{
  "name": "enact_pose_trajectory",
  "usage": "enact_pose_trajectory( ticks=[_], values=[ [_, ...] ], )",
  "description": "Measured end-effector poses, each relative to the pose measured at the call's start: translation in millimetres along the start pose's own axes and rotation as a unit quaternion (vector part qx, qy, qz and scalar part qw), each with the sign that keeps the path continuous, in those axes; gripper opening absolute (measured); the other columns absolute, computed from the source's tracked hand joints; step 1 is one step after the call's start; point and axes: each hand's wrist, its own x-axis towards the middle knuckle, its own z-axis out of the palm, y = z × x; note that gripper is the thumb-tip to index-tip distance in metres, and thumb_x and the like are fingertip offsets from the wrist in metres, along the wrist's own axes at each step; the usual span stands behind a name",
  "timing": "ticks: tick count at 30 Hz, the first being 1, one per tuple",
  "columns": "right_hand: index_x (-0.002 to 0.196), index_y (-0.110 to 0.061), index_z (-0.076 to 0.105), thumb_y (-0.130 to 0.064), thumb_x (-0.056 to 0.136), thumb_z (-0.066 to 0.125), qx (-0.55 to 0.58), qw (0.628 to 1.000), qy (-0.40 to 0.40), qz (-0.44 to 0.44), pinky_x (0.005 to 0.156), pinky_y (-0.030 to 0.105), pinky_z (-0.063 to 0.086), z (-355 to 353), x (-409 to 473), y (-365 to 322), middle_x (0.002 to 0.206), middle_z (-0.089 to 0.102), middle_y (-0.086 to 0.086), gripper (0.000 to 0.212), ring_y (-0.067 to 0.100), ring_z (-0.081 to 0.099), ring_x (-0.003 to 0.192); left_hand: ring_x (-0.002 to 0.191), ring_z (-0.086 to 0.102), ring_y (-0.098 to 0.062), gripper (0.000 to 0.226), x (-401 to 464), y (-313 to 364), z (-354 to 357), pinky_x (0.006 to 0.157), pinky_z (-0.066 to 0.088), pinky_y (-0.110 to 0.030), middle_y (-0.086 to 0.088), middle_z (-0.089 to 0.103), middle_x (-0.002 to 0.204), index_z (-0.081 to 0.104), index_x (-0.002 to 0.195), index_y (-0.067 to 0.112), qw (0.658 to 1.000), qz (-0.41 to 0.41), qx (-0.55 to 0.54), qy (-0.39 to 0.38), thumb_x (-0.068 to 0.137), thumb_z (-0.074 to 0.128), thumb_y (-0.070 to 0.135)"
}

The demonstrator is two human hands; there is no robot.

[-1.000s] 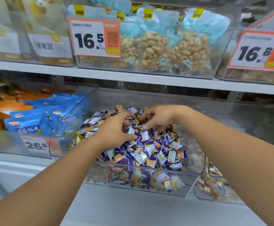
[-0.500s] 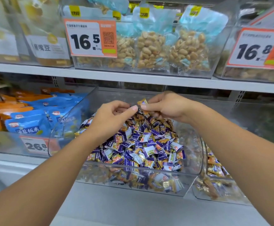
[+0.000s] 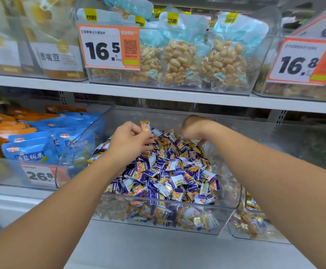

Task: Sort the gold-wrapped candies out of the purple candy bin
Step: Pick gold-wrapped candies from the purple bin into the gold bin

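A clear bin point(image 3: 234, 193) on the lower shelf holds a heap of purple-wrapped candies point(image 3: 169, 171) with gold-wrapped ones mixed in. My left hand point(image 3: 129, 140) hovers over the left back of the heap and pinches a gold-wrapped candy point(image 3: 145, 126) that sticks up between its fingertips. My right hand point(image 3: 193, 128) is blurred at the back right of the heap, knuckles up, with fingers pointing down into the candies. Whether it holds anything is hidden.
A second clear bin point(image 3: 253, 222) with gold-wrapped candies stands to the right. Left of the candy bin is a bin of blue and orange snack bags point(image 3: 32, 150). An upper shelf point(image 3: 158, 94) with peanut bags and price tags hangs over the bins.
Both hands rose from the heap and met over it with a gold candy. Now my left hand keeps that candy and my right hand has dropped back right into the heap.
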Motion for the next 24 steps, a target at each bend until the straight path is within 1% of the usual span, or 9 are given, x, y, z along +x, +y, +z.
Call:
enact_pose_trajectory(
  ticks=[2, 4, 6, 10, 12, 16, 18, 20, 24],
  values=[
    [0.153, -0.009, 0.031, -0.038, 0.109, 0.031, 0.030, 0.996, -0.078, 0.029, 0.109, 0.043, 0.043, 2.2, 4.5, 4.1, 0.156, 0.035, 0.016, 0.052, 0.033, 0.042, 0.138, 0.089, 0.074, -0.017, 0.011, 1.2, 0.1, -2.7, 0.077, 0.060, -0.028, -0.018, 0.070, 0.098, 0.051, 0.090, 0.006, 0.999, -0.020, -0.041, 0.007, 0.096, 0.060, 0.008],
    [0.158, -0.021, 0.023, -0.067, 0.098, 0.032, 0.177, 0.968, -0.144, 0.108, 0.105, 0.058, 0.044, 5.2, 16.5, 8.9, 0.160, 0.025, 0.018, 0.075, 0.044, 0.035, 0.141, 0.088, 0.075, -0.018, 0.012, 3.2, -0.4, -5.7, 0.079, 0.060, -0.029, -0.017, 0.072, 0.094, 0.051, 0.088, 0.006, 0.998, -0.028, -0.045, 0.018, 0.095, 0.061, 0.008],
    [0.156, -0.031, 0.028, -0.085, 0.084, 0.029, 0.254, 0.938, -0.189, 0.140, 0.098, 0.067, 0.044, 10.2, 25.0, 9.3, 0.162, 0.022, 0.018, 0.089, 0.052, 0.035, 0.138, 0.086, 0.075, -0.019, 0.013, 3.8, -5.3, -8.4, 0.077, 0.061, -0.030, -0.015, 0.073, 0.087, 0.052, 0.086, 0.005, 0.999, -0.020, -0.007, 0.030, 0.092, 0.064, 0.006],
    [0.158, -0.039, 0.013, -0.096, 0.072, 0.021, 0.300, 0.917, -0.239, 0.113, 0.110, 0.071, 0.024, 14.5, 25.4, 6.1, 0.167, -0.009, 0.006, 0.103, 0.049, 0.005, 0.149, 0.078, 0.075, -0.018, 0.016, 2.0, -15.0, -7.3, 0.078, 0.062, -0.040, -0.011, 0.072, 0.076, 0.054, 0.080, 0.007, 0.996, 0.011, 0.069, 0.046, 0.089, 0.067, 0.007],
    [0.158, -0.039, 0.010, -0.096, 0.071, 0.024, 0.311, 0.910, -0.256, 0.099, 0.112, 0.071, 0.017, 15.7, 28.5, 6.2, 0.167, -0.011, 0.007, 0.105, 0.049, -0.001, 0.149, 0.076, 0.075, -0.017, 0.016, 2.2, -14.9, -4.6, 0.078, 0.062, -0.041, -0.010, 0.072, 0.077, 0.054, 0.079, 0.008, 0.996, 0.012, 0.078, 0.046, 0.089, 0.066, 0.008],
    [0.157, -0.039, 0.017, -0.097, 0.066, 0.034, 0.318, 0.899, -0.292, 0.072, 0.107, 0.067, 0.030, 19.7, 32.5, 1.2, 0.167, 0.004, 0.012, 0.109, 0.050, 0.016, 0.147, 0.078, 0.075, -0.017, 0.016, 4.5, -11.9, -5.3, 0.077, 0.062, -0.038, -0.012, 0.072, 0.079, 0.053, 0.078, 0.006, 0.996, 0.002, 0.073, 0.054, 0.089, 0.065, 0.006],
    [0.153, -0.033, 0.032, -0.095, 0.070, 0.032, 0.341, 0.887, -0.309, 0.045, 0.105, 0.062, 0.036, 19.6, 31.1, -1.1, 0.160, 0.030, 0.013, 0.103, 0.043, 0.041, 0.137, 0.077, 0.075, -0.019, 0.020, 3.8, -10.5, -6.7, 0.076, 0.062, -0.037, -0.014, 0.070, 0.084, 0.050, 0.075, 0.007, 0.996, -0.008, 0.065, 0.063, 0.088, 0.065, 0.005],
    [0.145, -0.030, 0.043, -0.093, 0.074, 0.029, 0.353, 0.882, -0.313, 0.017, 0.102, 0.059, 0.040, 18.2, 27.3, -2.9, 0.149, 0.048, 0.011, 0.096, 0.036, 0.053, 0.126, 0.069, 0.075, -0.021, 0.024, 3.0, -8.4, -6.9, 0.077, 0.061, -0.040, -0.011, 0.067, 0.083, 0.048, 0.071, 0.008, 0.995, -0.016, 0.066, 0.073, 0.086, 0.066, 0.004],
    [0.131, -0.032, 0.057, -0.093, 0.075, 0.025, 0.355, 0.883, -0.305, -0.018, 0.102, 0.064, 0.041, 9.5, 10.2, -6.1, 0.149, 0.039, 0.005, 0.088, 0.040, 0.051, 0.129, 0.061, 0.073, -0.023, 0.027, 0.8, -5.1, -9.2, 0.075, 0.061, -0.043, 0.000, 0.061, 0.065, 0.045, 0.067, 0.008, 0.994, -0.015, 0.064, 0.087, 0.081, 0.067, 0.001]
  ],
)
